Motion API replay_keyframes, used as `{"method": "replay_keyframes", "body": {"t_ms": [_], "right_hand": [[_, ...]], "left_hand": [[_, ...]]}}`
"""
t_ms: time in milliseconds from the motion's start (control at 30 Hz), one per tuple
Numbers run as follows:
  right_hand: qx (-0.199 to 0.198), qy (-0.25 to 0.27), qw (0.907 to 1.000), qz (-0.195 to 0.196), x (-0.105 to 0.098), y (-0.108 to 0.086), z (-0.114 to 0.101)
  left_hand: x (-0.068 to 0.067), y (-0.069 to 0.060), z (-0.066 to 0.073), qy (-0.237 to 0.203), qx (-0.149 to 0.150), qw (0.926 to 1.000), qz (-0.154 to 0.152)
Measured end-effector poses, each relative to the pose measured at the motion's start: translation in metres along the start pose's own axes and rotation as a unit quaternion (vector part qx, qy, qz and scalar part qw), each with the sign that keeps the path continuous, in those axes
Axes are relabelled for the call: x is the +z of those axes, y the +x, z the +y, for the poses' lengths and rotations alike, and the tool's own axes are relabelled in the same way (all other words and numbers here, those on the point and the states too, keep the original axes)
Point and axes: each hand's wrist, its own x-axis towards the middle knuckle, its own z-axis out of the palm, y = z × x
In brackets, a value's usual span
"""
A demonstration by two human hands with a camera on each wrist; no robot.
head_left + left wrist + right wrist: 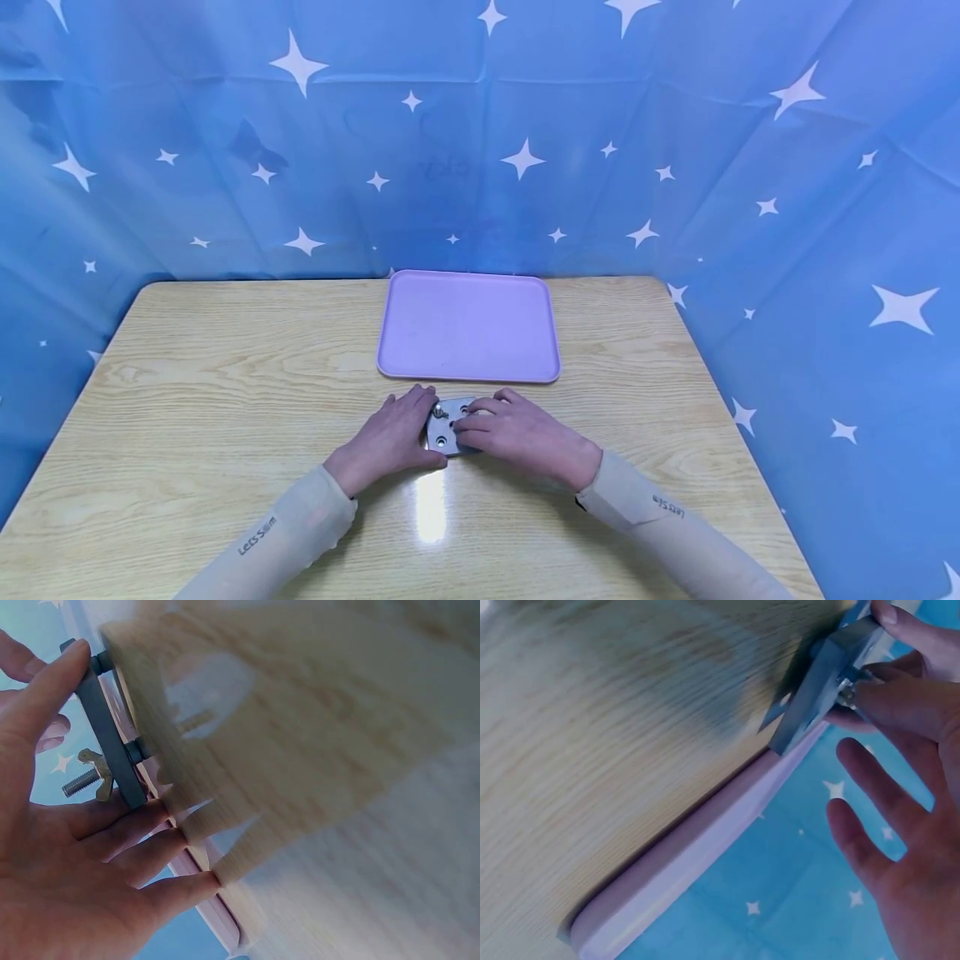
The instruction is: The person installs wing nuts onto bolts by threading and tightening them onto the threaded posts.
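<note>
A thick grey metal plate (452, 427) with several holes lies on the table between my hands. My left hand (393, 437) grips its left side, thumb at the near edge and fingers at the far edge. A brass-coloured wing nut (97, 772) sits on a threaded bolt that stands up from the plate near my left fingers. Dark bolt heads (136, 750) show beneath the plate in the left wrist view. My right hand (517, 433) bends over the right side. Its thumb and fingers pinch a small metal fastener (846, 696) there, mostly hidden by the fingers.
A shallow purple tray (468, 377) lies just beyond the plate, near the back of the wooden table (247, 375). A blue curtain (450, 125) with white stars hangs behind the table and along its sides.
</note>
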Motion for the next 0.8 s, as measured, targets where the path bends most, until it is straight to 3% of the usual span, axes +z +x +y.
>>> {"method": "replay_keyframes", "body": {"t_ms": [367, 600, 700, 800], "right_hand": [[0.024, -0.041, 0.9976, 0.051, 0.011, 0.006, -0.003], [0.082, 0.010, 0.9934, 0.080, 0.017, 0.014, -0.012], [0.100, 0.025, 0.9918, 0.075, 0.014, 0.013, -0.013], [0.093, 0.036, 0.9932, 0.059, 0.007, 0.009, -0.009]], "left_hand": [[-0.001, 0.001, 0.001, 0.000, -0.005, 1.0000, -0.003], [0.000, 0.001, 0.000, 0.002, -0.005, 1.0000, -0.003], [0.000, 0.001, 0.000, 0.003, -0.003, 1.0000, -0.001], [0.000, 0.001, 0.000, 0.005, -0.001, 1.0000, 0.003]]}}
